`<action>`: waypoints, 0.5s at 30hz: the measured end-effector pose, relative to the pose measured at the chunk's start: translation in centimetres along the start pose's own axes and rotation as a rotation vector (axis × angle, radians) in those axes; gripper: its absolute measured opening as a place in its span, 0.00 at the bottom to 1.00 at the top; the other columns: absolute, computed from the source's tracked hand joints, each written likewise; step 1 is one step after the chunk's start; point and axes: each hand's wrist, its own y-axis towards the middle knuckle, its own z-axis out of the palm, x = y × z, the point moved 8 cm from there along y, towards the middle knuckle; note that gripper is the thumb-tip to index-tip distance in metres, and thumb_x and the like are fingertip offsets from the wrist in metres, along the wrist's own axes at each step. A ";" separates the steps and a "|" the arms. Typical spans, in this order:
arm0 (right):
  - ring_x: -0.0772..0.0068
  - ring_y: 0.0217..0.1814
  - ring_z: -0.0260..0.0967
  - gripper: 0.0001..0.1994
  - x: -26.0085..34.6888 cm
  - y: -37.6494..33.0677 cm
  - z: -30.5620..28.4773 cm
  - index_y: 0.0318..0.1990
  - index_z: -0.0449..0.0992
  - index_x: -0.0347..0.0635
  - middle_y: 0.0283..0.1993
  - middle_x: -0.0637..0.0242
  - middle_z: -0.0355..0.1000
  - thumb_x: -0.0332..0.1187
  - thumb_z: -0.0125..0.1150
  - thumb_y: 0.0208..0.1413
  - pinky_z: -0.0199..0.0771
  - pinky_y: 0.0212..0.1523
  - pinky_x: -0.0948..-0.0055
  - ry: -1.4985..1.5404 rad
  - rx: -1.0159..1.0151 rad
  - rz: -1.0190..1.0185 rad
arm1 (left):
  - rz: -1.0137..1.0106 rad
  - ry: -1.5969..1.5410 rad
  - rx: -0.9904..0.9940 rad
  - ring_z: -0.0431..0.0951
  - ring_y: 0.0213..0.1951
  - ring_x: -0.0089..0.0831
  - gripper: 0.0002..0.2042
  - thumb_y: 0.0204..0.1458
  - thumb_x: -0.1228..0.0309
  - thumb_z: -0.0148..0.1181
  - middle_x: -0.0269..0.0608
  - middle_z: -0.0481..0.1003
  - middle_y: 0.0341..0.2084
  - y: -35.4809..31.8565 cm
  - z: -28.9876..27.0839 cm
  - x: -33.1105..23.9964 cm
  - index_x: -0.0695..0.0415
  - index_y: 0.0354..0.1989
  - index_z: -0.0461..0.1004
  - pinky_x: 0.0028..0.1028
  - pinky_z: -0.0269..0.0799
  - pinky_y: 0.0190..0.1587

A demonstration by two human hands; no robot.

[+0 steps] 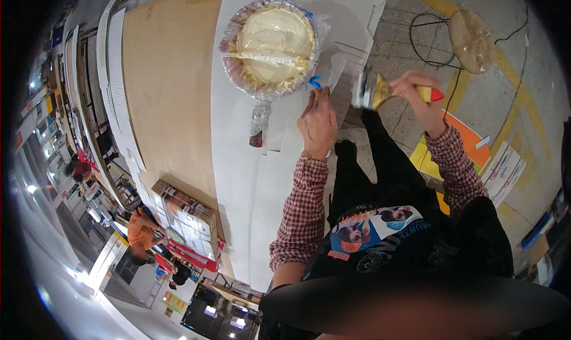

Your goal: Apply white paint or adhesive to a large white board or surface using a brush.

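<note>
My right hand [418,90] is wrapped round a wide flat brush [380,92] with a yellow handle and a red end, held in the air beyond the table's right edge. My left hand [318,125] rests with fingers stretched out on the white sheet [244,185] covering the table, its fingertips close to a small blue strip [314,81]. Just beyond it stands a round basin [229,46] lined with clear plastic, holding cream-coloured paste, with a paste-smeared strip across its top. A small plastic-wrapped item with a red end [256,139] lies left of my left hand.
Brown board [169,90] stretches along the left of the white sheet, bearing a wrapped bundle [190,218]. A round stool [471,41] stands on the floor at the far right. Orange and yellow sheets [464,141] lie beside my right forearm. A person in orange [141,233] is further left.
</note>
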 end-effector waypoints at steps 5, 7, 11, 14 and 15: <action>0.73 0.32 0.72 0.04 -0.7 1.1 -0.9 0.31 0.77 0.33 0.33 0.60 0.75 0.21 0.55 0.54 0.74 0.34 0.75 0.026 -0.083 0.078 | 0.000 0.047 -0.057 0.73 0.51 0.49 0.16 0.53 0.77 0.48 0.55 0.73 0.47 0.2 -0.3 -0.9 0.63 0.51 0.69 0.38 0.74 0.46; 0.71 0.36 0.70 0.07 -1.6 0.8 0.1 0.26 0.75 0.30 0.34 0.59 0.74 0.22 0.53 0.53 0.72 0.39 0.73 0.105 0.066 0.163 | 0.009 0.029 -0.056 0.73 0.51 0.50 0.16 0.53 0.76 0.48 0.56 0.73 0.47 0.2 -0.2 -0.6 0.63 0.51 0.69 0.38 0.73 0.48; 0.74 0.33 0.71 0.04 0.0 2.3 -1.5 0.31 0.76 0.32 0.33 0.60 0.74 0.20 0.55 0.53 0.74 0.34 0.75 -0.053 -0.049 -0.052 | -0.003 0.017 -0.031 0.72 0.52 0.51 0.17 0.53 0.76 0.49 0.56 0.73 0.48 0.3 -0.4 -0.8 0.63 0.52 0.69 0.38 0.73 0.48; 0.75 0.34 0.71 0.04 0.0 2.5 -1.4 0.29 0.76 0.33 0.33 0.60 0.74 0.20 0.55 0.53 0.74 0.33 0.76 -0.154 -0.036 -0.095 | -0.014 0.022 -0.034 0.72 0.52 0.51 0.17 0.52 0.76 0.49 0.56 0.72 0.48 0.2 -0.3 -0.6 0.63 0.52 0.69 0.38 0.73 0.48; 0.75 0.35 0.71 0.04 -0.4 2.0 -1.1 0.29 0.76 0.33 0.33 0.61 0.74 0.20 0.55 0.53 0.74 0.32 0.77 -0.062 0.005 0.013 | -0.011 0.021 -0.016 0.71 0.53 0.51 0.19 0.52 0.75 0.50 0.56 0.72 0.49 0.2 -0.1 -0.5 0.63 0.54 0.67 0.38 0.73 0.48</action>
